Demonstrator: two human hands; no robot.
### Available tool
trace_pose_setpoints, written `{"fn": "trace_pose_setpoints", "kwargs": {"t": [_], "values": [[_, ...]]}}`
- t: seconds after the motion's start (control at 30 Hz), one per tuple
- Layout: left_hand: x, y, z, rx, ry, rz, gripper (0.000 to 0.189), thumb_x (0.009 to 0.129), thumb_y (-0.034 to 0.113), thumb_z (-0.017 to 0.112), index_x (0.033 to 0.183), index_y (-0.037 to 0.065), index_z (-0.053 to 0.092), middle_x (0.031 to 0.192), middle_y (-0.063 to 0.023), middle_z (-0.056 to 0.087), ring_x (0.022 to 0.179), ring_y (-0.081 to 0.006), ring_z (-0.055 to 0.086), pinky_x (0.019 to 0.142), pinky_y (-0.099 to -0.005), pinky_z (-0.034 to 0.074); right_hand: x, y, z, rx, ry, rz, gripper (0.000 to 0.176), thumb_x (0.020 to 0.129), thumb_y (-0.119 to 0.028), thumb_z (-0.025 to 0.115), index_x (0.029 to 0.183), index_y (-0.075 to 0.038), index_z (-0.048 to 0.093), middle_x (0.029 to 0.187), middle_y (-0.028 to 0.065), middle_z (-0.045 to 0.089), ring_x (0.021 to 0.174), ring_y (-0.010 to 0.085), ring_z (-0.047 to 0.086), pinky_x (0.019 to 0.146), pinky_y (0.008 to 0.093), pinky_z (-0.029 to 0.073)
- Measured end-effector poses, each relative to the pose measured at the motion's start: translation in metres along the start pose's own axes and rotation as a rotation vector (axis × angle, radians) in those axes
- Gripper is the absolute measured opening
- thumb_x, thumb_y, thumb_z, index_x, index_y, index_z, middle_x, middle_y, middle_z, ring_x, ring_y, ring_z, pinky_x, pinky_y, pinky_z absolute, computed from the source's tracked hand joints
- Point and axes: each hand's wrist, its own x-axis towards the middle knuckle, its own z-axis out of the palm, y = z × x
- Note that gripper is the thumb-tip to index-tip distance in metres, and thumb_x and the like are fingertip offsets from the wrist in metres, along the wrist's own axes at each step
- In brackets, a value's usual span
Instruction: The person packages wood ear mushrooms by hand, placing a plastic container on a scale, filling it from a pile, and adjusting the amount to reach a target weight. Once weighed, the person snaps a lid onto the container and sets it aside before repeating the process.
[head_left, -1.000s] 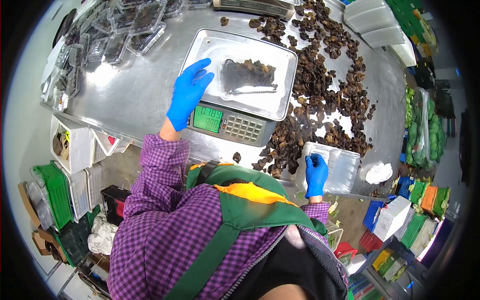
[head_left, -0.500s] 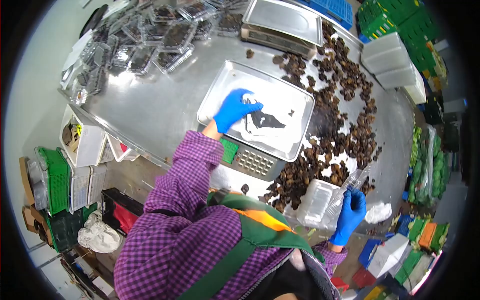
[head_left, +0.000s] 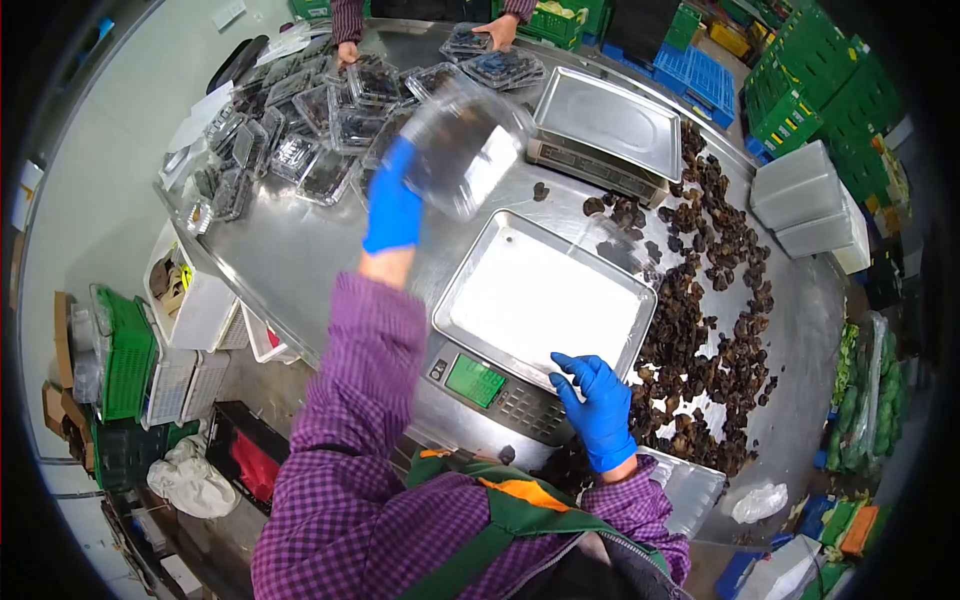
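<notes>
Clamshell box (head_left: 465,150) of wood ear mushrooms is clamped in the grip of the left hand (head_left: 392,210), above the table (head_left: 290,250), with filled boxes (head_left: 320,130) just beyond. This seems to be the stacking step, and the next move needs a free spot among them. Right hand (head_left: 598,400), fingers spread and empty, rests on the near rim of the weighing pan (head_left: 530,290).

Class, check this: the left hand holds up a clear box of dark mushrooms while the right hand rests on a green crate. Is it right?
No. In the head view the right hand rests at the front edge of the scale tray, not a crate. The left hand does hold the clear box.
</notes>
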Motion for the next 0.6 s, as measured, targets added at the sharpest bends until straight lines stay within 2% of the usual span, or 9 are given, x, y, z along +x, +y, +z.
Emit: {"fn": "trace_pose_setpoints", "kwargs": {"t": [0.03,0.13,0.2,0.23,0.37,0.47,0.5,0.53,0.6], "values": [[0.027,0.018,0.010,0.101,-0.054,0.137,0.039,0.093,0.030,0.057,0.119,0.001,0.056,0.111,-0.0061,0.061,0.100,-0.0180,0.057,0.088,-0.0312,0.045,0.001,0.002,0.002,0.024,0.000,0.002,0.027,0.077,-0.017,0.073,0.104,-0.014,0.069,0.084,0.0051,0.061,0.075,0.0220,0.062,0.063,0.0322,0.051],[0.079,0.035,0.002,0.265,0.036,0.180,0.049,0.093,0.037,0.055,0.130,0.004,0.049,0.125,-0.0095,0.054,0.111,-0.0224,0.052,0.097,-0.0374,0.039,-0.004,0.005,0.001,0.064,0.009,0.039,0.025,0.078,-0.015,0.072,0.103,-0.014,0.069,0.083,0.0055,0.062,0.074,0.0223,0.062,0.062,0.0323,0.051],[0.094,0.017,-0.001,0.457,0.129,0.158,0.059,0.092,0.038,0.055,0.141,0.009,0.037,0.138,-0.0110,0.043,0.126,-0.0262,0.041,0.106,-0.0433,0.029,-0.007,0.008,-0.001,0.078,0.056,0.099,0.024,0.079,-0.015,0.072,0.103,-0.014,0.069,0.083,0.0060,0.062,0.074,0.0226,0.062,0.062,0.0323,0.050],[0.075,0.000,0.002,0.356,0.043,0.128,0.065,0.092,0.036,0.056,0.146,0.011,0.029,0.147,-0.0093,0.033,0.137,-0.0275,0.029,0.111,-0.0446,0.020,-0.008,0.011,-0.004,0.105,0.078,0.101,0.022,0.080,-0.014,0.071,0.102,-0.014,0.069,0.083,0.0066,0.062,0.073,0.0231,0.062,0.061,0.0326,0.050],[-0.031,-0.049,0.022,0.441,-0.194,-0.139,0.046,0.096,0.021,0.050,0.137,0.003,0.044,0.137,-0.0088,0.048,0.127,-0.0219,0.045,0.106,-0.0351,0.033,-0.026,0.041,-0.019,0.048,0.203,0.156,0.022,0.084,-0.015,0.066,0.106,-0.015,0.068,0.085,0.0064,0.063,0.076,0.0246,0.063,0.063,0.0335,0.051],[-0.098,-0.066,0.026,0.684,-0.266,-0.217,0.042,0.097,0.020,0.048,0.134,0.001,0.048,0.136,-0.0082,0.050,0.123,-0.0187,0.048,0.104,-0.0316,0.037,-0.053,0.086,-0.038,-0.012,0.400,0.257,0.027,0.081,-0.013,0.068,0.108,-0.013,0.066,0.088,0.0073,0.062,0.074,0.0239,0.062,0.067,0.0325,0.051],[-0.113,-0.068,0.026,0.678,-0.250,-0.230,0.041,0.096,0.017,0.047,0.135,0.002,0.048,0.136,-0.0074,0.050,0.123,-0.0185,0.048,0.102,-0.0302,0.037,-0.063,0.093,-0.051,-0.013,0.397,0.456,0.029,0.080,-0.013,0.069,0.109,-0.012,0.065,0.093,0.0071,0.063,0.075,0.0224,0.063,0.067,0.0313,0.052],[-0.124,-0.069,0.024,0.676,-0.289,-0.259,0.041,0.096,0.017,0.047,0.135,0.002,0.048,0.136,-0.0074,0.050,0.123,-0.0185,0.048,0.102,-0.0302,0.037,-0.079,0.119,-0.054,0.043,0.424,0.568,0.041,0.078,-0.019,0.072,0.116,-0.011,0.061,0.105,0.0083,0.062,0.084,0.0237,0.063,0.073,0.0331,0.052],[-0.141,-0.069,0.020,0.790,-0.252,-0.246,0.041,0.096,0.016,0.048,0.134,0.002,0.048,0.135,-0.0075,0.051,0.123,-0.0191,0.048,0.102,-0.0303,0.036,-0.106,0.155,-0.064,-0.144,0.445,0.660,0.068,0.073,-0.031,0.077,0.132,-0.011,0.049,0.122,0.0149,0.055,0.104,0.0305,0.059,0.085,0.0383,0.050]]}}
